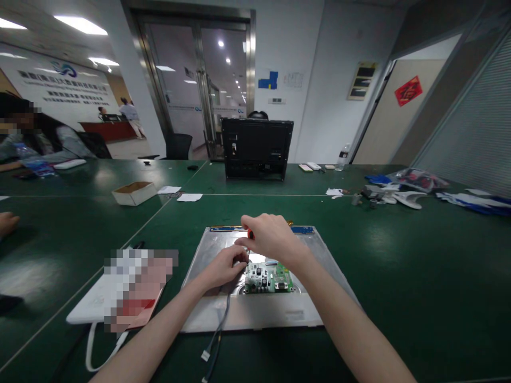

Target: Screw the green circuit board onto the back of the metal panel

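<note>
A flat silver display panel [255, 314] lies face down on the green table, with a green circuit board [283, 274] on its middle. My right hand [275, 239] is closed around the red handle of a screwdriver [250, 234], held upright with its shaft pointing down at the board's upper left corner. Beside the shaft's lower end, my left hand [225, 266] is pinched at that same corner; what its fingertips grip is hidden. Grey cables [227, 314] with white connectors run from under my left hand over the panel's near edge.
Left of the panel are a white device [91, 298] and its white cable [91, 346]. Farther back stand an open white box [136, 196] and a black monitor housing [257, 149]. Loose parts and bags [419, 181] lie at the right. Another person's hand [7, 223] rests at the left edge.
</note>
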A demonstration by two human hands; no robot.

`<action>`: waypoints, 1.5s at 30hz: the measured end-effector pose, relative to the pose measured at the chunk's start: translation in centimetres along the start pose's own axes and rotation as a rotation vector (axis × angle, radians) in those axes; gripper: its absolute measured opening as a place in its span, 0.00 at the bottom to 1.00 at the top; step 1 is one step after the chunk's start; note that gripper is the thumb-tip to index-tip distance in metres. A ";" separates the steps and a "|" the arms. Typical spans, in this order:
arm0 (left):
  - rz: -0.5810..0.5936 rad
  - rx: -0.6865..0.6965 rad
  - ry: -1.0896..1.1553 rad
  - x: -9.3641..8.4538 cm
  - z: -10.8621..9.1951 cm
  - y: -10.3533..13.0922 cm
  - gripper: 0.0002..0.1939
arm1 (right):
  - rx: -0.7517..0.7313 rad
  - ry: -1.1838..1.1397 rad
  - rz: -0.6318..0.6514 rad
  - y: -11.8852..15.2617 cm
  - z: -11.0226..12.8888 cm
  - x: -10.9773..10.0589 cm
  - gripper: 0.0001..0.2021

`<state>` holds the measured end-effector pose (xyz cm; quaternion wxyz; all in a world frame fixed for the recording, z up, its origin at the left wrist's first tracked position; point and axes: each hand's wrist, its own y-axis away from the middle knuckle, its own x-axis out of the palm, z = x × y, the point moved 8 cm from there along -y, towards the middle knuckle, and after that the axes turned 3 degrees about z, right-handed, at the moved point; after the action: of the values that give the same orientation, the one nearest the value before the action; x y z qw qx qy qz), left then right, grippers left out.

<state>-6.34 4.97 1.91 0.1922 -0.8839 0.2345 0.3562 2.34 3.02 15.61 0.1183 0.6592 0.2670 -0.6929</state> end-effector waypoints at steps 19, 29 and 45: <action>-0.008 -0.023 0.039 0.0 0.1 0.0 0.06 | -0.020 -0.045 0.022 -0.4 -0.7 0.1 0.14; -0.018 -0.009 0.053 0.1 0.4 -0.1 0.08 | -0.006 -0.018 0.049 -0.7 -0.3 0.3 0.08; -0.006 0.016 0.002 0.0 -0.4 0.1 0.07 | -0.002 0.035 0.051 -0.2 -0.1 0.3 0.10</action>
<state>-6.16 4.71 2.18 0.2002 -0.8833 0.2350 0.3528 2.26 3.29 15.40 0.1321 0.6776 0.2530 -0.6778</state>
